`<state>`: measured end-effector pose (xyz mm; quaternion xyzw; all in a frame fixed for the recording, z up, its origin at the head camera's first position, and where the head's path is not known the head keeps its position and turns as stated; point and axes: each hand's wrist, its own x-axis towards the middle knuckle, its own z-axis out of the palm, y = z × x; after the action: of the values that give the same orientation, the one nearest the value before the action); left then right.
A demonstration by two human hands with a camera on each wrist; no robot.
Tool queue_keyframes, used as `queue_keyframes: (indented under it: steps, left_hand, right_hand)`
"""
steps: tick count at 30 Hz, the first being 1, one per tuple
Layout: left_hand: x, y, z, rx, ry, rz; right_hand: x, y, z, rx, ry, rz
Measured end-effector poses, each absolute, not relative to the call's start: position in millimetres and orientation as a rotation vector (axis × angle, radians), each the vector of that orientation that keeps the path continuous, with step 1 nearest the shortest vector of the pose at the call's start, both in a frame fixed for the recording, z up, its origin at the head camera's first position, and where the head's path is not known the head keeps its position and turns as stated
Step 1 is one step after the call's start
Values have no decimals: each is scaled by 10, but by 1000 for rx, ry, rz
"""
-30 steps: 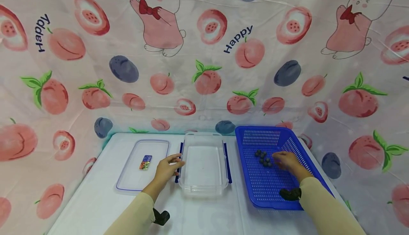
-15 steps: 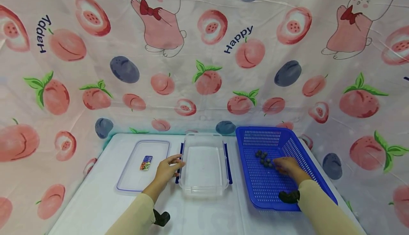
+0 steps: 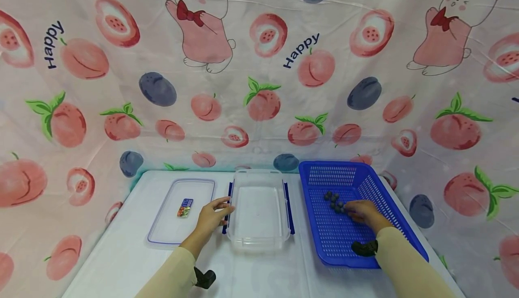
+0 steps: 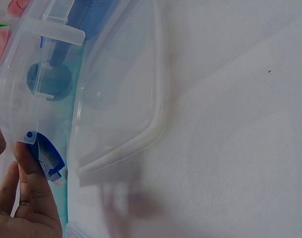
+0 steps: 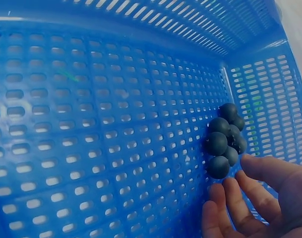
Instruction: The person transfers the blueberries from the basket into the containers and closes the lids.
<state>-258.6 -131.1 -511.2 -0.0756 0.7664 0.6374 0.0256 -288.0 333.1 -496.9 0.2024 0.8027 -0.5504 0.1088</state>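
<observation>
My left hand (image 3: 211, 214) grips the left side of a clear plastic food container (image 3: 259, 212), with the rim between fingers and thumb. In the left wrist view a digit touches the blue latch (image 4: 47, 156) hanging from the rim. My right hand (image 3: 365, 213) is inside a blue plastic basket (image 3: 324, 246), at the right of a small cluster of blueberries (image 3: 334, 201). In the right wrist view its thumb tip comes right up to the blueberries (image 5: 219, 143), and the other fingertips sit just below them, loosely bent with nothing between them.
A clear lid (image 3: 166, 230) with a blue-lined edge and a colourful label (image 3: 184, 208) lies left of the container. All stand on a white-covered table (image 3: 259, 275). A fruit-printed cloth (image 3: 259, 73) hangs right behind the table.
My right hand has shifted slightly left in the basket, its fingertips now at the blueberries. My left hand and the container have stayed in place.
</observation>
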Motion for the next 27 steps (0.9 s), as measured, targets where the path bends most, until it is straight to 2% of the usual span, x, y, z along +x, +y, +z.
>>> queue_keyframes:
  steps: [10,27]
  left_hand:
    - [-2608,-1315,-5145,-235,2370,1967]
    - [-2603,-1317,-5135,-237,2359,1976]
  right_hand:
    - [-2916,3302,-5003,653,2354,-1599]
    - [-2949,3340,-5100,600,2392,-1535]
